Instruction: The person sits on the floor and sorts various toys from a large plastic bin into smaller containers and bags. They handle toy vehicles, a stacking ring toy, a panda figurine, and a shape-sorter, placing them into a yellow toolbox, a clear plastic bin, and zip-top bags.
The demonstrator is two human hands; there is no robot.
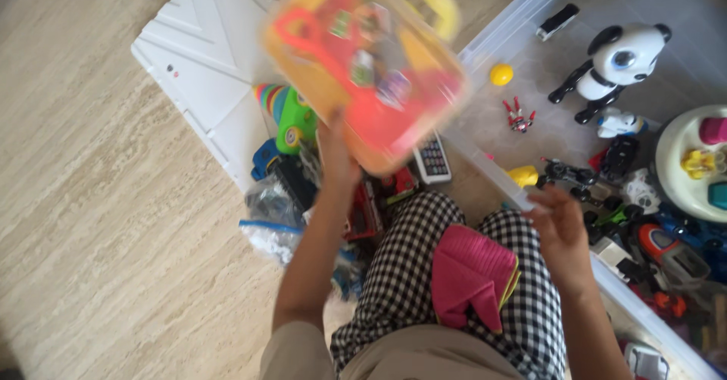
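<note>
The left hand [337,160] is grasping a yellow toy case [363,66] by its lower edge, lifting it (blurred) above the floor pile. The right hand [559,225] is hovering released, fingers spread, over the clear bin [485,35]; setting the case in seems to call for a swing rightward.

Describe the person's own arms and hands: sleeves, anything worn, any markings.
Both arms are bare from the short beige sleeves near the shoulders down to the fingers. The left hand and the right hand wear no gloves, and no watch, ring, bracelet or marking shows on either, though the picture is blurred. Below them are black-and-white checked trousers with a folded pink cloth on the lap.
</note>
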